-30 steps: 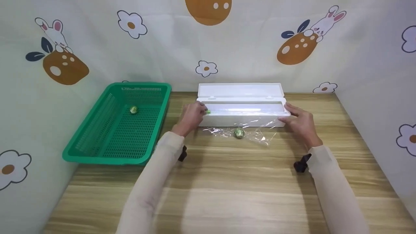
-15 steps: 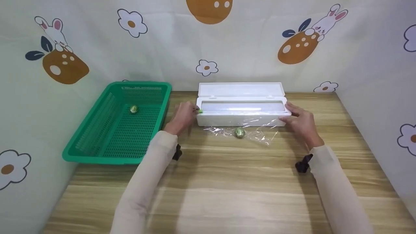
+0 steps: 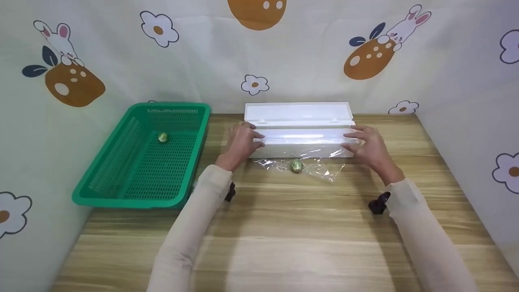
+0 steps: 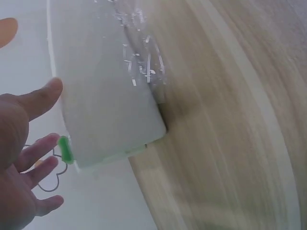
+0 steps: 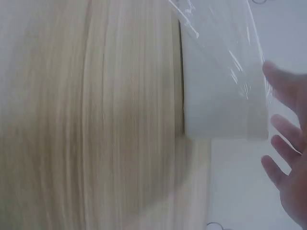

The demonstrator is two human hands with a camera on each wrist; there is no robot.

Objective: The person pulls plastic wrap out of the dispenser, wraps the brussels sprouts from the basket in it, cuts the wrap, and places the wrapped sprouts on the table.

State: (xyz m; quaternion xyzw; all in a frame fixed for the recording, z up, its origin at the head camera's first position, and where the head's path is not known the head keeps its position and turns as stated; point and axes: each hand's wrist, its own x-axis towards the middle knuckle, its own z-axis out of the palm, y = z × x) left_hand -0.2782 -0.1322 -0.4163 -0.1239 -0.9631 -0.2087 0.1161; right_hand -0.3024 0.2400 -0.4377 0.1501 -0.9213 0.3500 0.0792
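Fingers point(image 4: 43, 169) of left hand point(image 3: 239, 144) and right hand point(image 3: 369, 148) spread wide, at opposite ends of white box point(image 3: 302, 151), lid point(image 3: 298, 111) flipped back. Shiny ball point(image 3: 297, 165) sits amid clear film point(image 3: 324, 169) just in front; green basket point(image 3: 129, 202) left, second ball point(image 3: 163, 138) inside.

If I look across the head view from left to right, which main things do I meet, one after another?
Green basket, left hand, shiny ball outside the basket, right hand.
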